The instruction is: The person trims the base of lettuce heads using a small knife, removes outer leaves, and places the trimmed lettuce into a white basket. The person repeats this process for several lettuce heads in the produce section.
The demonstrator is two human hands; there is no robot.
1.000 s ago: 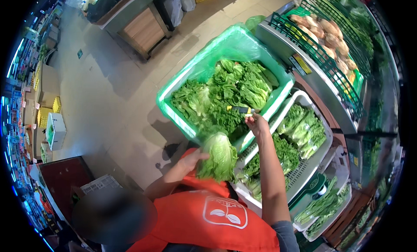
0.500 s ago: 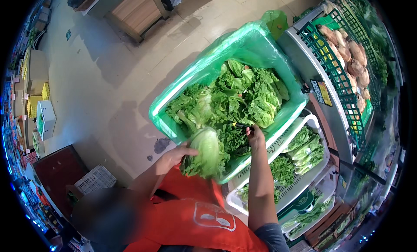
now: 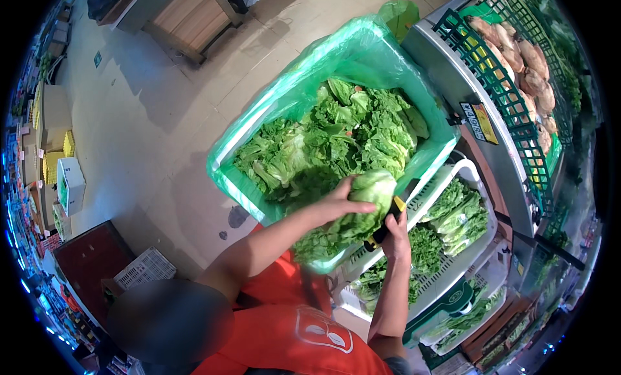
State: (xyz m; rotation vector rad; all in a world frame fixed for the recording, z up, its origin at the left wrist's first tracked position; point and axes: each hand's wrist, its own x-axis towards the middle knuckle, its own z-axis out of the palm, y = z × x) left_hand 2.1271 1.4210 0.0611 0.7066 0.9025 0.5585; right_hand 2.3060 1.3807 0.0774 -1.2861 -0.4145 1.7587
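Observation:
My left hand (image 3: 343,203) grips a pale green lettuce head (image 3: 375,189) from its left side, over the near right part of a large bin with a green plastic liner (image 3: 304,68). Its loose leaves hang toward my apron. Closed around a yellow-and-black utility knife (image 3: 396,208), my right hand (image 3: 396,240) is just right of the lettuce. The knife is tilted close against the lettuce's right side; whether its blade touches is unclear. Below and beyond the hands, more leafy lettuce (image 3: 336,136) fills the bin.
Right of the bin stands a white slotted basket (image 3: 432,283) of bundled greens, with another tray of greens (image 3: 475,313) nearer. A metal display edge (image 3: 446,58) runs beyond, bearing a dark green crate of brown-white roots (image 3: 533,77). A wooden box (image 3: 197,19) stands far left.
My left hand has carried the lettuce right and up from the bin's near edge. The right hand has moved nearer me and turned the knife, now beside the lettuce. The view has shifted slightly.

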